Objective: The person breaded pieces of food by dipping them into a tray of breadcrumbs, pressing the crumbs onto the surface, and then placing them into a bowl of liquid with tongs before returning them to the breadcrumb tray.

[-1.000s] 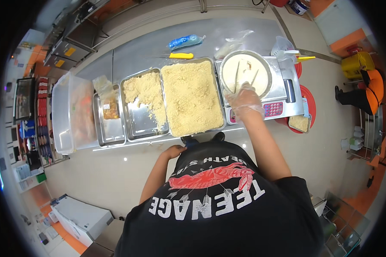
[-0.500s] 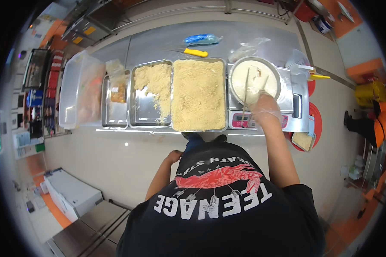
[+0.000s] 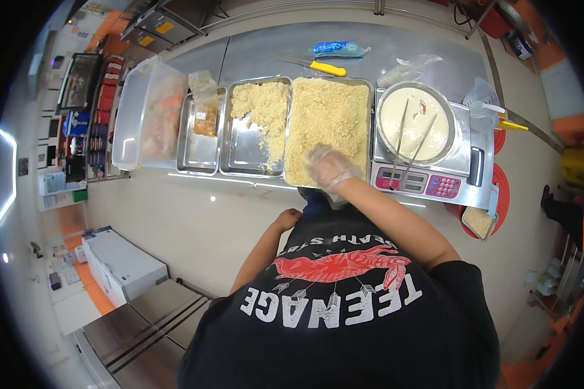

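Observation:
My right hand [image 3: 329, 168], in a clear plastic glove, lies on the near part of a deep tray of pale yellow crumbs [image 3: 328, 113]. Its fingers are slightly apart, touching the crumbs; their tips are partly hidden. To its right, metal tongs [image 3: 403, 129] lean in a round metal bowl [image 3: 381, 139] of creamy white batter [image 3: 405, 139]. The tongs' tips are spread in the batter, their near end over the scale's panel. A small brownish bit [image 3: 423, 107] shows in the batter. My left hand [image 3: 288, 219] hangs by my thigh, away from the table, its fingers mostly hidden.
Left of the crumbs stand a half-filled crumb tray [image 3: 243, 146], a tray with a bagged item [image 3: 204, 122] and a clear plastic tub [image 3: 131, 123]. A yellow-handled knife [image 3: 328, 68] and blue roll [image 3: 339, 49] lie behind. The bowl rests on a scale [image 3: 464, 165].
My right hand has let go of the tongs and moved left from the bowl onto the crumbs. The tongs stay leaning in the bowl. The view has shifted slightly.

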The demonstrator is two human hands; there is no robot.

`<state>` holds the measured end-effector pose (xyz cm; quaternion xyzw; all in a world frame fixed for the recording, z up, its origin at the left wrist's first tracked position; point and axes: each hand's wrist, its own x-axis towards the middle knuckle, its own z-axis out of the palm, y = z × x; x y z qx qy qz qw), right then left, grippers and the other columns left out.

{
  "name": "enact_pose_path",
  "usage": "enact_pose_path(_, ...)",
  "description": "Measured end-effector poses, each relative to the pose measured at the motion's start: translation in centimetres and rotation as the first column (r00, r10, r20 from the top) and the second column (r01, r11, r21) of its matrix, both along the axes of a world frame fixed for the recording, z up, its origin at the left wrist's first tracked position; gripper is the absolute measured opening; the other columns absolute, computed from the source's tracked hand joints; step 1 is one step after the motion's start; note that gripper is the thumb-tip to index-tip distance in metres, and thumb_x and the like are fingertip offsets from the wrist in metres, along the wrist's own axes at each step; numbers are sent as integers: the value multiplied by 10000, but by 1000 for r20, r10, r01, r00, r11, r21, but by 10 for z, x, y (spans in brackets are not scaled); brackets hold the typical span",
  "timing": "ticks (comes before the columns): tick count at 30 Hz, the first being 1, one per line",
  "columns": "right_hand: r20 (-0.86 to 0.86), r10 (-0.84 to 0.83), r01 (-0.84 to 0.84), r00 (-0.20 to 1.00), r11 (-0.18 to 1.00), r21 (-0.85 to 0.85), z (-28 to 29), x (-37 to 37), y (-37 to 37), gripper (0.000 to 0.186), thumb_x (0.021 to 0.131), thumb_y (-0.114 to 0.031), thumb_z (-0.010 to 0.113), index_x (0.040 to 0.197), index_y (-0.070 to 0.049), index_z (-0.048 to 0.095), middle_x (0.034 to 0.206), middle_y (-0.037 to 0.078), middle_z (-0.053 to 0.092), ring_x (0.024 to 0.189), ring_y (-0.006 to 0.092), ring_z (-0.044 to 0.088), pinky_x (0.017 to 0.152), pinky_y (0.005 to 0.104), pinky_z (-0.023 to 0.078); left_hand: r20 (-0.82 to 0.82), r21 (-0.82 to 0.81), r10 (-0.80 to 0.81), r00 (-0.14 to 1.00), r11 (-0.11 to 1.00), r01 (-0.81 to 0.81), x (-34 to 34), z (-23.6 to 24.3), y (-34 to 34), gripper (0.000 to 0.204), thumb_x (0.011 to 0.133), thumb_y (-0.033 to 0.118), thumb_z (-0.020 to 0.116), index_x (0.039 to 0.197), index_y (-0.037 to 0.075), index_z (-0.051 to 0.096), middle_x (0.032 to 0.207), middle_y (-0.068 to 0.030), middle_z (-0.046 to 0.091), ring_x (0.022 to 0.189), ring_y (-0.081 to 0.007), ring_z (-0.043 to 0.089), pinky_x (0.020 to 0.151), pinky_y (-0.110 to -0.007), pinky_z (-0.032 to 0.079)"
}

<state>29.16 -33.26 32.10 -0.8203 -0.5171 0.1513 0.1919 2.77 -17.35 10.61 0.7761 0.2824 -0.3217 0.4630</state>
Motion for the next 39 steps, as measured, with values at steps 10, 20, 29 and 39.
enact_pose_path(10,204,48,-58,978,997,45,-94,-20,2,183,803,-220,481,925,-136,588,988,116,537,977,247,527,765,383,445,-60,28,-200,978,979,202,-62,-5,44,324,783,271,478,951,71,669,946,-178,637,901,-304,601,819,-368,462)
enact_pose_path(20,204,-368,369,907,929,34,-148,49,46,175,794,-126,482,933,-138,588,946,75,552,906,249,557,775,358,467,-44,60,-376,926,924,378,-56,-2,103,312,746,257,497,938,81,669,939,-169,636,897,-310,602,820,-372,470)
enact_pose_path(29,137,-482,487,866,745,-456,-97,68,75,253,820,-65,441,1024,-76,591,1054,130,593,1001,269,562,818,350,472,51,-30,-282,958,958,284,-41,-65,198,293,843,252,481,896,15,645,853,-164,626,715,-255,627,684,-356,507)
enact_pose_path(39,164,-689,703,705,710,-38,19,55,65,227,827,-70,429,981,-32,593,1046,161,598,989,290,583,819,371,484,-174,-98,-488,855,873,478,-10,-89,221,315,880,261,429,926,35,644,818,-144,640,679,-237,647,648,-363,520)
